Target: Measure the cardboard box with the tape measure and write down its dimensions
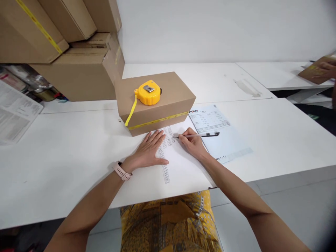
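My right hand (193, 142) grips a pen (203, 134), its tip down on a white sheet of paper (181, 168) that carries columns of small handwriting. Flat across the left side of the sheet lies my left hand (151, 148), fingers spread, with a pale pink watch on the wrist. Just beyond both hands sits a closed cardboard box (157, 108) with yellow tape along its lower side. On top of it rests a yellow tape measure (149, 92), a short length of its blade hanging over the box's near edge.
A printed light-blue form (223, 136) lies right of the sheet. Large cardboard boxes (76, 73) are stacked at the back left, near printed papers (18, 112). At far right, another person's hand (328, 70) touches a small box (315, 71). The white table (65, 157) ends close to my lap.
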`<action>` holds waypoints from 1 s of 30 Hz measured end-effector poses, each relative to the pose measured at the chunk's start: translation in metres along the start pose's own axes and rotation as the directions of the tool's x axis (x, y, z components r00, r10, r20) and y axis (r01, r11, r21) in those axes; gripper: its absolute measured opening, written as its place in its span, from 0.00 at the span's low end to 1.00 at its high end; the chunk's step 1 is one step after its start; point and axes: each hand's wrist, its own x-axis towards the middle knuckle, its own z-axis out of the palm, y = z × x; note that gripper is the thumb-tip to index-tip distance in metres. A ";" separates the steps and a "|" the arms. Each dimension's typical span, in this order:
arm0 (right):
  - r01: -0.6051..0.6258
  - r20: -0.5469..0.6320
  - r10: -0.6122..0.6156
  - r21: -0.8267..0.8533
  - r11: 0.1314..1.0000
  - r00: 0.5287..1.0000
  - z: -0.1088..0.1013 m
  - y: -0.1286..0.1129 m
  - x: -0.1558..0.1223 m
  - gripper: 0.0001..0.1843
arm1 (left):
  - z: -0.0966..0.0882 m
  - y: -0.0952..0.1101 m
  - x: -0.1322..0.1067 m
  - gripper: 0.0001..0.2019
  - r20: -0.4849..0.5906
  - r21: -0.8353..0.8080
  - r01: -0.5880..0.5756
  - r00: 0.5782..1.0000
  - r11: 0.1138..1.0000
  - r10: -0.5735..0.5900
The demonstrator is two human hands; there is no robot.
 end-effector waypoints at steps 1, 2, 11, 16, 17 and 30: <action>0.007 -0.006 -0.007 -0.011 1.000 1.000 0.000 0.001 0.000 0.16 | 0.000 0.000 0.000 0.55 -0.006 0.004 -0.003 1.000 1.000 0.003; 0.014 -0.011 -0.014 -0.015 1.000 1.000 0.001 0.002 0.000 0.16 | 0.000 -0.001 0.000 0.55 -0.008 0.008 -0.005 1.000 1.000 0.005; 0.074 0.027 -0.073 -0.038 0.997 0.997 0.003 0.009 0.001 0.11 | 0.002 -0.003 0.000 0.56 -0.026 0.023 -0.019 0.999 1.000 0.020; 0.084 0.024 -0.083 -0.054 0.995 0.996 0.003 0.008 0.000 0.12 | 0.003 -0.004 0.001 0.55 -0.041 0.016 -0.033 0.999 0.999 0.034; 0.084 0.021 -0.083 -0.063 0.994 0.996 0.003 0.007 0.000 0.12 | 0.002 -0.003 0.001 0.55 -0.036 0.015 -0.027 0.999 1.000 0.028; 0.051 -0.002 -0.051 -0.117 0.992 0.999 0.006 0.003 -0.003 0.14 | 0.001 0.000 -0.001 0.54 -0.036 -0.008 -0.040 0.999 0.999 0.039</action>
